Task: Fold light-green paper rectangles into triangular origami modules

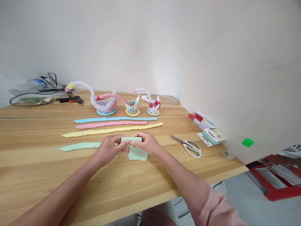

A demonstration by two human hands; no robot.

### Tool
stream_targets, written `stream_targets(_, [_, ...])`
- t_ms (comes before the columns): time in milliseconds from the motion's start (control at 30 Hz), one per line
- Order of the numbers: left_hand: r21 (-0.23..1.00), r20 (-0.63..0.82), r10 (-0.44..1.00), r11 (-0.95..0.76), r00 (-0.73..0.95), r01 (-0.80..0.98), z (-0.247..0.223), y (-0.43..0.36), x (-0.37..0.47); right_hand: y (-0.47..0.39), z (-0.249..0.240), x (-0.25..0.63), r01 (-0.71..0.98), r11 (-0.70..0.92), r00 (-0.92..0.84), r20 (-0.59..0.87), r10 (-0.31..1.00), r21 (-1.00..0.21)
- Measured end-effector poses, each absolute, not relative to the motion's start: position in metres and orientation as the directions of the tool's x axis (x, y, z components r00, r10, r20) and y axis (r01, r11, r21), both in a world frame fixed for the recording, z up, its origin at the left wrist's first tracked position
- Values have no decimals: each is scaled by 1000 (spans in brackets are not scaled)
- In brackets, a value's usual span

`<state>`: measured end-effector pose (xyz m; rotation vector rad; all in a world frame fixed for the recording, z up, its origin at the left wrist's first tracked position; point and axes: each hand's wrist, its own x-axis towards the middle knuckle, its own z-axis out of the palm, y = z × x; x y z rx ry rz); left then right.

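Between my two hands is a small folded strip of light green paper point(131, 138), held above the table. My left hand point(112, 147) pinches its left end, and my right hand point(146, 143) pinches it from the right, thumbs nearly meeting at the lower edge. Just below my right hand lies a small stack of light green paper slips point(138, 154). A row of folded green paper pieces point(81, 146) runs along the table, its right end hidden behind my left hand. Farther back lie a yellow row point(113, 129), a pink row point(110, 124) and a blue row point(115, 119).
Three folded-paper swans stand at the back: a large white and pink swan point(107, 105), a multicoloured swan point(133, 106) and a white and red swan point(154, 107). Scissors point(188, 147) and paper packs point(211, 136) lie right. A glue gun point(70, 99) and plastic bottle point(28, 87) lie left.
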<state>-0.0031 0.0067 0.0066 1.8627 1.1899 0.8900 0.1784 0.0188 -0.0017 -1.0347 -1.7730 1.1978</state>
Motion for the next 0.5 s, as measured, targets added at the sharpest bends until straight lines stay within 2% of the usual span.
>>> stream_targets(100, [852, 153, 931, -294, 332, 433, 8, 8, -4, 20, -1, 179, 219, 233, -384, 136, 913, -948])
stream_targets(200, [839, 157, 944, -282, 290, 464, 10, 11, -11, 28, 2, 188, 140, 207, -358, 145, 923, -968])
stream_targets(333, [844, 138, 966, -231, 220, 484, 9, 16, -20, 38, 6, 204, 68, 233, -231, 212, 950, -970])
stream_targets(500, [810, 171, 953, -280, 248, 515, 9, 13, -15, 31, -2, 190, 107, 225, -362, 173, 916, -969])
